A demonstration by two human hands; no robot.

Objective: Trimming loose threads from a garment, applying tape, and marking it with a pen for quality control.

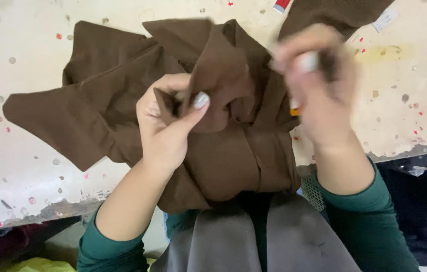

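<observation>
Two hands worked over one big worktable [32,166], its pale top speckled with red and grey flecks and worn dark along the near edge. Most of the middle of that top was covered by a heap of brown fabric [97,100], cut into pointed panels that fanned out to the left and up, while its lower part hung over the near edge toward the person's lap, probably so the piece in hand could be brought close to the body. A second brown piece [334,12] lay at the far right corner, with a small white tag [385,20] just beside it.

Bare tabletop remained to the left of the heap and to the right of it, so the panels had room to be spread or slid either way; the near edge was the tight side, crowded by the grey garment [274,242] on the lap.

The left hand [165,126] was closed in a pinch, thumb and fingers gripping a folded point of the brown fabric and lifting it off the heap. The right hand [319,83] was blurred; it seemed curled around a small tool [308,61] with a pale end, and a bit of orange [294,111] showed below, but what it was could not be told.
</observation>
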